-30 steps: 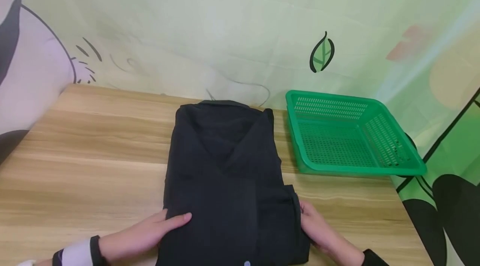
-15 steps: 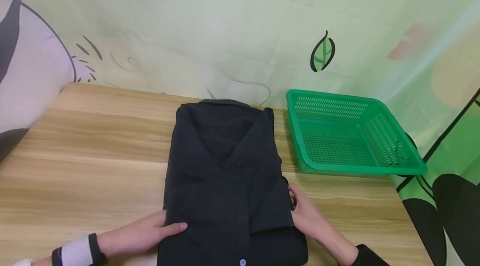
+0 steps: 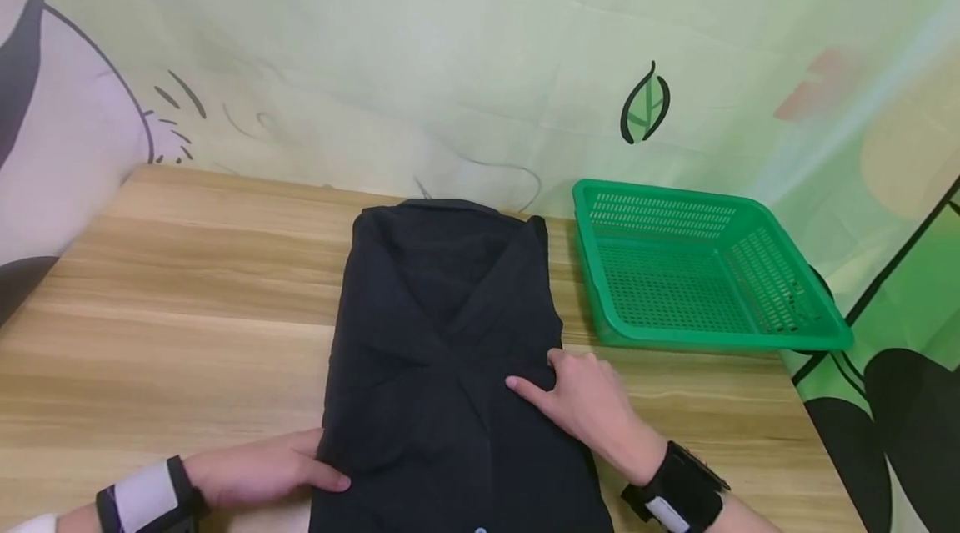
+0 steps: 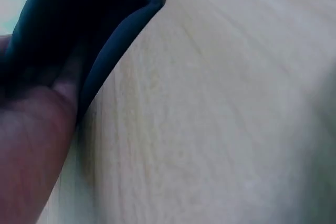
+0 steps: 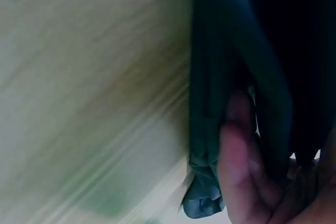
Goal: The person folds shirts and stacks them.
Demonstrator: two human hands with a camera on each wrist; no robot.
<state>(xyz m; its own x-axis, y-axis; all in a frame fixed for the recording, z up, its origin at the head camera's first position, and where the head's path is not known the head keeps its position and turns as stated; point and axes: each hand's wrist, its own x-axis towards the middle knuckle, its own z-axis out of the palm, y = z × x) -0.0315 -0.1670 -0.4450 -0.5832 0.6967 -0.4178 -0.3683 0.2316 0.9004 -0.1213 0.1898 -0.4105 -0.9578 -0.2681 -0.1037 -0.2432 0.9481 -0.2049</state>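
Observation:
A black shirt with a V-shaped neckline lies folded lengthwise, its collar toward the wall and a pale button at the bottom of the head view. At its left edge my left hand holds the cloth, thumb on top and the other fingers hidden. In the left wrist view those fingers reach into a dark fold. My right hand grips the right edge, thumb lying over the top layer. The right wrist view shows its fingers curled against the dark cloth.
A green plastic basket with slotted sides sits at the table's back right, close to the shirt. The wooden table ends at a printed cloth backdrop behind. On the right, the table's edge slants toward the front.
The folded flap at the shirt's lower right has gone from view. My right hand has moved up and left, its thumb now on top. My left hand has slid slightly down and left.

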